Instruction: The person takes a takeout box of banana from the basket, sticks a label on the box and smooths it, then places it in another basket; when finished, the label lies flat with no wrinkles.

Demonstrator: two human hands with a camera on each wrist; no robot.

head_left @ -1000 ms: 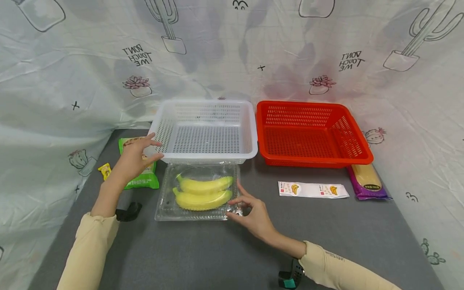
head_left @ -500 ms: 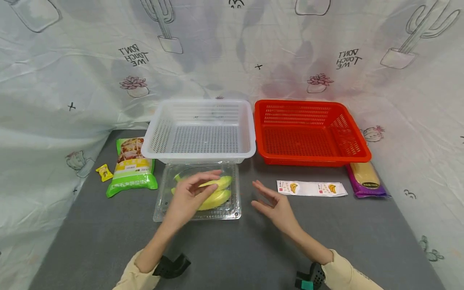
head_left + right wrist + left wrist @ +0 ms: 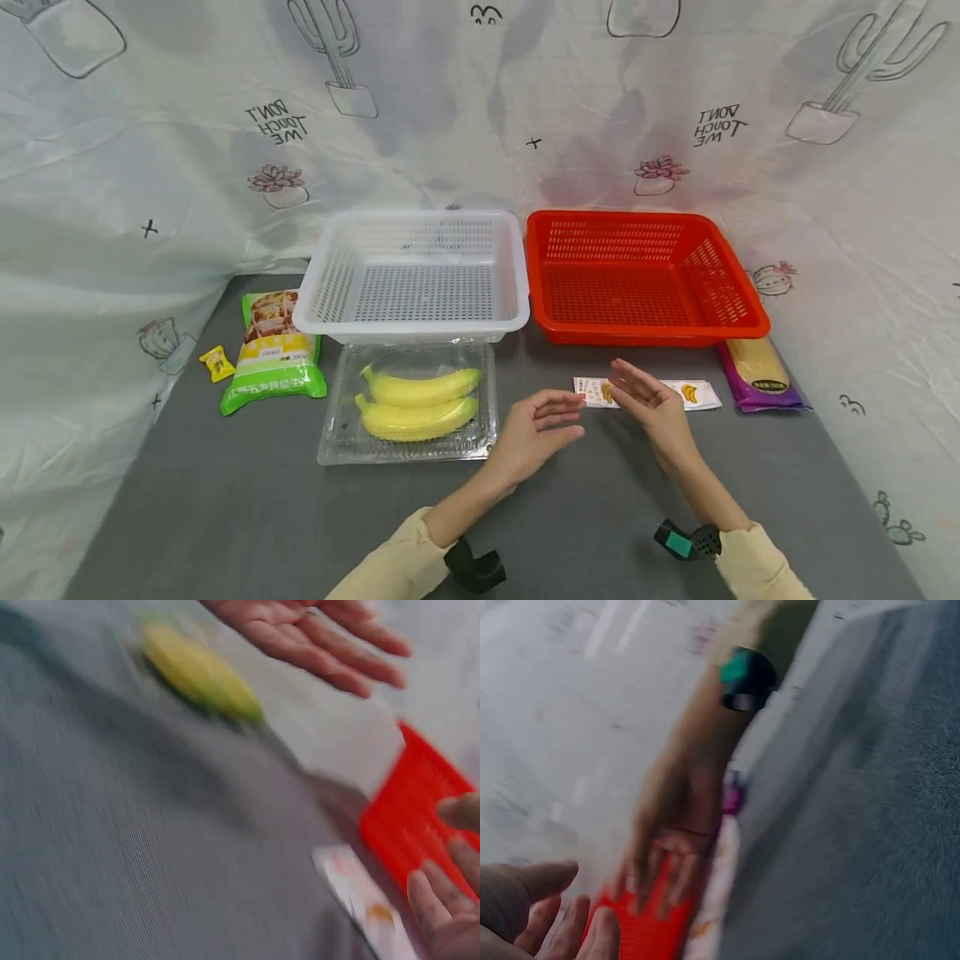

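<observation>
My left hand (image 3: 531,440) is held over the table just right of the clear plastic box, its fingers relaxed and holding nothing. Above part of the white strip with banana pictures (image 3: 699,395) is my right hand (image 3: 657,410), its fingers loosely bent and nothing in them; it overlaps the strip's middle in the head view. Two yellow bananas (image 3: 420,418) lie side by side in the clear plastic box (image 3: 339,447), which looks closed. In the right wrist view, the strip (image 3: 360,896) shows below the red basket, blurred.
A white basket (image 3: 411,327) and a red basket (image 3: 651,333) stand side by side at the back. To the left lie a green food bag (image 3: 276,354) and a small yellow packet (image 3: 217,364). A purple packet (image 3: 765,379) sits partly beneath the red basket's right corner.
The left hand has swung from beside the white basket, across the box, to its right side. My right hand has left the box's edge and moved right to the strip.
</observation>
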